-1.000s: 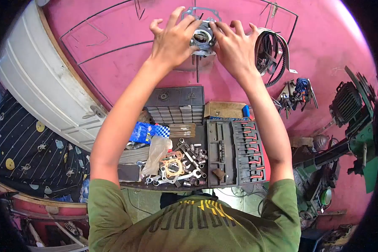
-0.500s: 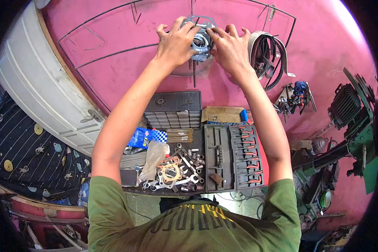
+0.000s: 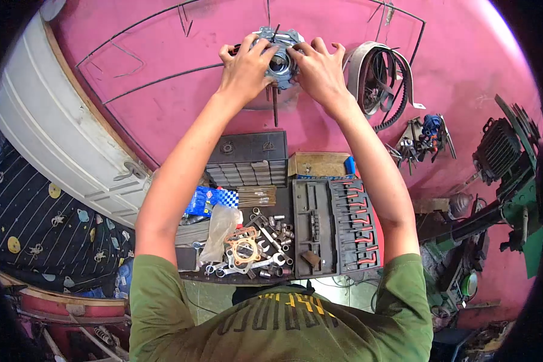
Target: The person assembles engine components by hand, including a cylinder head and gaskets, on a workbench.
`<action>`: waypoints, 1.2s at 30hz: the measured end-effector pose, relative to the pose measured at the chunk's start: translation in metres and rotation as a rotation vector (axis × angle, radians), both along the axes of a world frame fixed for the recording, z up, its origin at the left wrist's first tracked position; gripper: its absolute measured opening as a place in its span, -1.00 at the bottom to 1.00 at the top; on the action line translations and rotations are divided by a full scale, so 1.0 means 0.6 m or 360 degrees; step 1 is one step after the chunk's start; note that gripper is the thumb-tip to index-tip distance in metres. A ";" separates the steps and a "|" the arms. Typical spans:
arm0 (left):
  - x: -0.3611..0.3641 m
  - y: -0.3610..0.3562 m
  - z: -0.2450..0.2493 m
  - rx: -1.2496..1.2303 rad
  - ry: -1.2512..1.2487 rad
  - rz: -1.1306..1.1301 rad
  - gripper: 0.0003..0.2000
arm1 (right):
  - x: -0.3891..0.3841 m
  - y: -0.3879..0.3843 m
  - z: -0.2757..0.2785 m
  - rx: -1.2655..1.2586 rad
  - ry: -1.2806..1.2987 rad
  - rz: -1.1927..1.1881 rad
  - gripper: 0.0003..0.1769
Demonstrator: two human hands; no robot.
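Observation:
High on the pink wall hangs a bunch of grey-blue metal gaskets [image 3: 282,76], flat rings with holes, around the wire rack's middle. My left hand [image 3: 245,71] grips their left side, fingers bent over the upper edge and thumb lower down. From the right, my right hand [image 3: 321,71] has its fingertips curled onto the same gaskets, with some outer fingers raised. A dark rod [image 3: 276,107] hangs straight down below them. Both palms are turned away, so the exact contact of the fingertips is partly hidden.
A bench below carries a drawer cabinet [image 3: 247,157], an opened tool case [image 3: 315,232], loose wrenches, sockets and a tan gasket [image 3: 245,250]. Belts [image 3: 380,84] hang on the wall at right. A white door [image 3: 66,120] stands left, and green machinery [image 3: 519,211] right.
Both hands have shifted a little left. The gaskets have tilted and spread between the fingers, and the view has moved slightly.

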State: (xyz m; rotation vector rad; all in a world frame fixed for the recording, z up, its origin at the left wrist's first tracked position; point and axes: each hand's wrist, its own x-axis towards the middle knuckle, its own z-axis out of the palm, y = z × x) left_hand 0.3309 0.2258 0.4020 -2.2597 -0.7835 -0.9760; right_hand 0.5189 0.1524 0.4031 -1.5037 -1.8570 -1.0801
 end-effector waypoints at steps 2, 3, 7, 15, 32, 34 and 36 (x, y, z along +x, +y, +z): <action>0.000 0.005 -0.004 0.0194 0.0077 0.0069 -0.24 | 0.002 0.014 -0.005 0.0033 -0.0008 0.0004 -0.36; 0.001 0.007 -0.009 0.0157 0.0041 0.0057 -0.27 | 0.003 0.020 -0.010 0.0061 -0.0020 0.0003 -0.37; -0.002 0.006 -0.014 0.0111 0.0010 0.0013 -0.30 | -0.001 0.024 -0.014 0.0044 -0.0035 -0.0020 -0.40; -0.011 0.005 -0.028 0.0126 -0.0008 -0.0015 -0.26 | -0.001 0.020 -0.038 0.0154 -0.0088 -0.0006 -0.42; -0.172 -0.139 -0.249 -0.0387 -0.0083 -0.0329 -0.68 | -0.154 -0.142 -0.226 -0.0062 0.0151 0.0325 -0.75; -0.199 -0.194 -0.310 -0.0420 -0.0104 -0.0221 -0.84 | -0.184 -0.162 -0.303 -0.0312 0.0351 0.0510 -0.84; -0.229 -0.236 -0.385 -0.0648 -0.0057 -0.0146 -0.84 | -0.215 -0.195 -0.373 -0.0596 0.0395 0.0492 -0.85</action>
